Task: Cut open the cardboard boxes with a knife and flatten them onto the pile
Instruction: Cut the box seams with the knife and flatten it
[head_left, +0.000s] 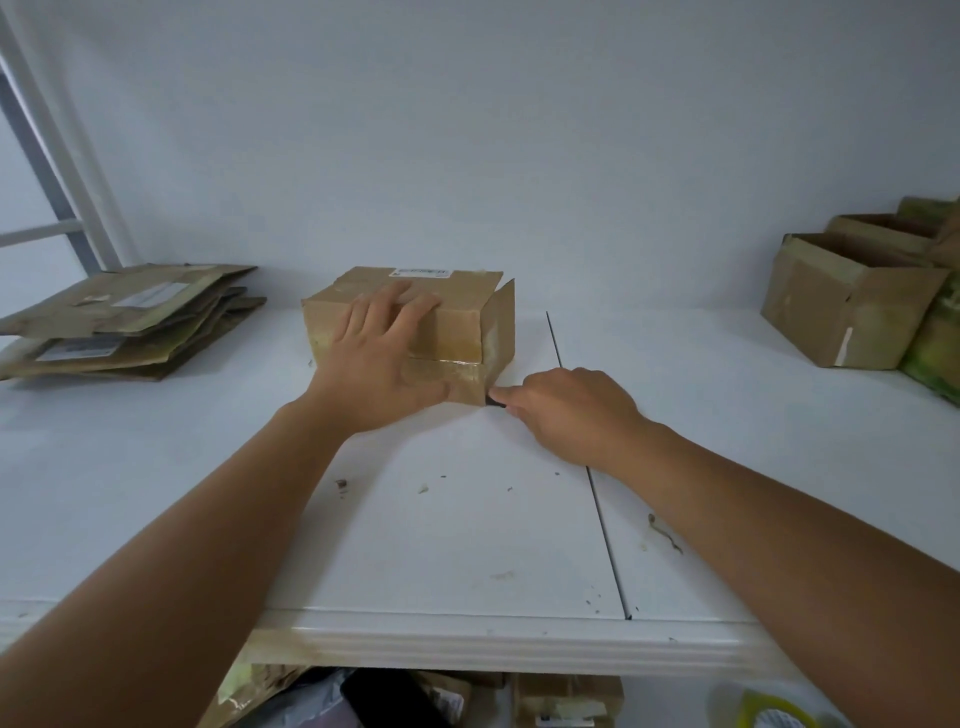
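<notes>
A: The left hand (387, 358) lies flat on the box (415, 322), mid-table (467, 545). The right hand (566, 410) grips a dark knife (493, 401) at its corner.
B: The label (422, 272) writing?
A: Too blurred. The pile (124, 322) lies left.

Bare forearms, sleeveless, ringless hands (379, 358)

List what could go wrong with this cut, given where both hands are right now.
1. The left hand presses flat on the taped brown cardboard box, its thumb near the lower front corner where the right hand holds the small dark knife; a slip could nick it.
2. The blade is hidden, so its direction cannot be judged.
3. The box may slide on the smooth white table.
</notes>
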